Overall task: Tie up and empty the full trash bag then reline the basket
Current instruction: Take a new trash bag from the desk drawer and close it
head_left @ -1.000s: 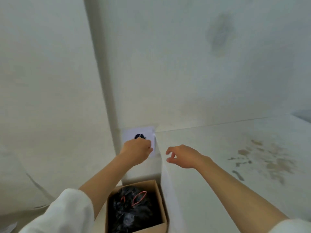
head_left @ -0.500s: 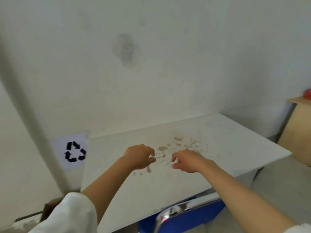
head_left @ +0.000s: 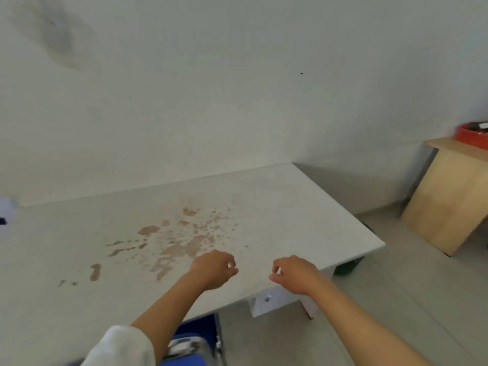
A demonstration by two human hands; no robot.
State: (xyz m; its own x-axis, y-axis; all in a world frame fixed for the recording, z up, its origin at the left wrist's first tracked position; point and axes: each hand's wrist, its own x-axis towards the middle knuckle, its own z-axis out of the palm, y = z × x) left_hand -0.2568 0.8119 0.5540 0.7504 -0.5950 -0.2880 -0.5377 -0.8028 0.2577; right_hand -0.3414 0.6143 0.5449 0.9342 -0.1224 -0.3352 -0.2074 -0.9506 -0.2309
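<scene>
Neither the trash bag nor its cardboard box is in view. My left hand (head_left: 212, 270) hovers over the front part of a white table (head_left: 290, 207), fingers loosely curled and holding nothing. My right hand (head_left: 293, 273) hangs a hand's width to its right, above the table's front edge, also loosely curled and empty. A white sleeve covers my left upper arm.
Brown stains (head_left: 182, 244) mark the tabletop. A blue chair (head_left: 195, 336) stands under the table's front edge. A wooden cabinet (head_left: 449, 202) with a red tray (head_left: 472, 134) on top stands at the right. A recycling sign (head_left: 5, 217) shows at the left edge.
My view has swung right, away from the box with the black bag and the recycling sign. Both hands moved right with it, over the stained table, and stayed empty.
</scene>
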